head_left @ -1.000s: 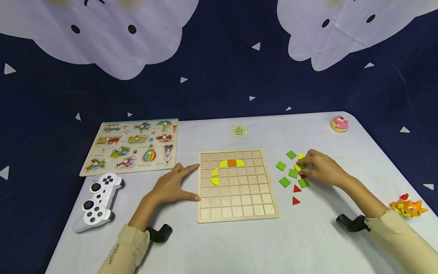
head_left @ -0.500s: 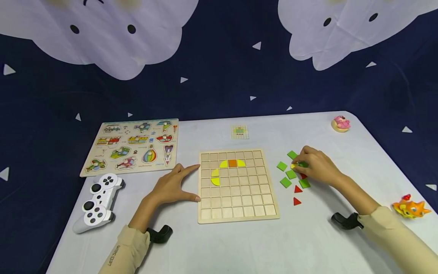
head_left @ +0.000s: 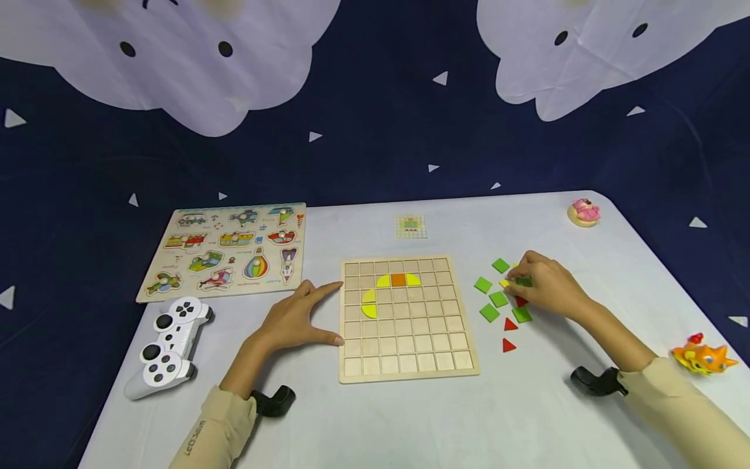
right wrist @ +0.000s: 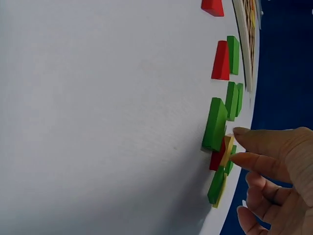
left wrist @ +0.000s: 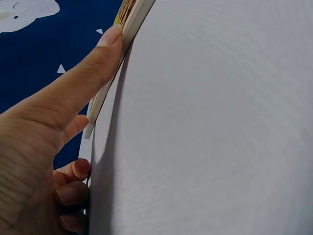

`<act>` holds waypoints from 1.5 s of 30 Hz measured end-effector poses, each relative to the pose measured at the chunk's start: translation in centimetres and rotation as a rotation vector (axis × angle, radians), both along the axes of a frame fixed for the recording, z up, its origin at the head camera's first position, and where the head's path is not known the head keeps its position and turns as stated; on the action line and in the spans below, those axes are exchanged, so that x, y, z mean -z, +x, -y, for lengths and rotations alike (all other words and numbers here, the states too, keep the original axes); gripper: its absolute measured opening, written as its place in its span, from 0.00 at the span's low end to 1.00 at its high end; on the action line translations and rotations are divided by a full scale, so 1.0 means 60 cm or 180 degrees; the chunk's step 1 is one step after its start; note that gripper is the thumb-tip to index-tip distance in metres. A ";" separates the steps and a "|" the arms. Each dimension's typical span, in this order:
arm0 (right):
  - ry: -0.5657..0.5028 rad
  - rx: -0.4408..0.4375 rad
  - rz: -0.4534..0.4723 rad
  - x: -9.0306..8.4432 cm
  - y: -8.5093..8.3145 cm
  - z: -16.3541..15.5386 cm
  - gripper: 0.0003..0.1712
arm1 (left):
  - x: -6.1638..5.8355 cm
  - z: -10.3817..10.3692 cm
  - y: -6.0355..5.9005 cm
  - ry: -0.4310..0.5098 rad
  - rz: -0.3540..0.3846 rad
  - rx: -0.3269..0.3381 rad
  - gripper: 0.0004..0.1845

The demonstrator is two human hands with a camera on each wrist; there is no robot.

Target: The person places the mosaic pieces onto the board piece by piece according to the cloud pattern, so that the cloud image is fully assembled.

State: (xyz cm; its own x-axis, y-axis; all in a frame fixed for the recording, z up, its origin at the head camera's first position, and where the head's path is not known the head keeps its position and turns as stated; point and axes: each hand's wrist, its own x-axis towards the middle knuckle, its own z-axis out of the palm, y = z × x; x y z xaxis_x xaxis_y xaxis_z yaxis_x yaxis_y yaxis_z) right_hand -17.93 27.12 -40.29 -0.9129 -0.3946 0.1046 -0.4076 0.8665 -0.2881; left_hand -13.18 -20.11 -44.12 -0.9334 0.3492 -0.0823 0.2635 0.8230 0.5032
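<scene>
The right hand [head_left: 541,284] sits right of centre in the head view, fingers bent down over a small cluster of loose tiles on the white counter [head_left: 410,423]. Its fingertips [right wrist: 244,133] touch the yellow tile [right wrist: 227,150], which lies among the green squares with a red piece just under it; the grip looks like a light pinch on that tile's edge, though the wrist view does not show whether the tile is lifted or only touched. Around the hand lie the green square tiles [head_left: 489,312], spread to its left, and two red triangles [head_left: 508,344] below them, apart from each other.

The left hand [head_left: 293,316] lies flat on the counter left of centre, fingers straight and spread, holding nothing. Its forefinger [left wrist: 83,73] presses along the left edge of the wooden grid board [head_left: 410,365], and the thumb touches that edge lower down.

The board lies in the middle of the frame. In its upper rows sit an orange square [head_left: 398,280] flanked by two yellow quarter-rounds, and a yellow half-round [head_left: 368,303] to the lower left of them.

At the upper left of the counter lies a vehicle peg puzzle [head_left: 225,249], with a white game controller [head_left: 166,345] just below it. A small pattern card [head_left: 410,225] lies above the board. A pink figure [head_left: 583,212] stands at the far right corner, and an orange toy [head_left: 703,355] at the right edge.
</scene>
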 end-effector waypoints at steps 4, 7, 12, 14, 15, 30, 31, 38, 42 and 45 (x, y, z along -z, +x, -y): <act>0.0045 -0.0110 -0.0004 0.004 0.001 -0.004 0.15 | 0.001 0.001 0.000 -0.0015 -0.0009 -0.0001 0.59; 0.0076 -0.0111 -0.0068 0.006 0.002 -0.003 0.14 | 0.001 0.000 -0.001 -0.0016 0.0000 -0.0002 0.59; 0.0076 0.0062 0.0049 0.008 -0.003 0.002 0.12 | 0.000 0.000 0.000 -0.0005 0.0007 -0.0004 0.59; 0.0065 0.0148 0.0101 0.009 -0.005 0.003 0.12 | 0.000 0.000 0.000 -0.0001 0.0002 -0.0003 0.59; 0.0054 0.0184 0.0117 0.010 -0.005 0.003 0.12 | 0.000 0.000 0.000 0.0003 0.0000 -0.0003 0.59; -0.0126 0.0276 -0.0054 0.007 0.000 0.037 0.14 | -0.001 0.000 -0.001 -0.0007 0.0024 -0.0013 0.59; -0.0134 0.0258 -0.0051 0.006 0.000 0.042 0.14 | -0.001 0.000 -0.001 -0.0011 0.0026 -0.0016 0.59; -0.0186 0.0121 -0.0043 0.004 0.003 0.081 0.13 | -0.004 -0.002 -0.001 -0.0014 0.0052 -0.0032 0.59; -0.0249 0.0005 -0.0056 0.005 0.003 0.107 0.12 | -0.004 -0.001 0.000 -0.0011 0.0047 -0.0030 0.59; -0.0286 -0.0102 -0.0065 0.006 0.004 0.126 0.13 | -0.004 0.000 0.000 0.0000 0.0026 -0.0012 0.59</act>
State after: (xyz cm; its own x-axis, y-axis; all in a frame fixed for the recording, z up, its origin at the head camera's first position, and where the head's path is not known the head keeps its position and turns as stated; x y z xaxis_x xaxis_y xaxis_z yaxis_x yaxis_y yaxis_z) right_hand -17.70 19.56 -40.67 -0.8972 -0.4118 0.1595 -0.4414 0.8240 -0.3553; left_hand -13.16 -20.09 -43.91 -0.9340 0.3458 -0.0898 0.2564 0.8239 0.5054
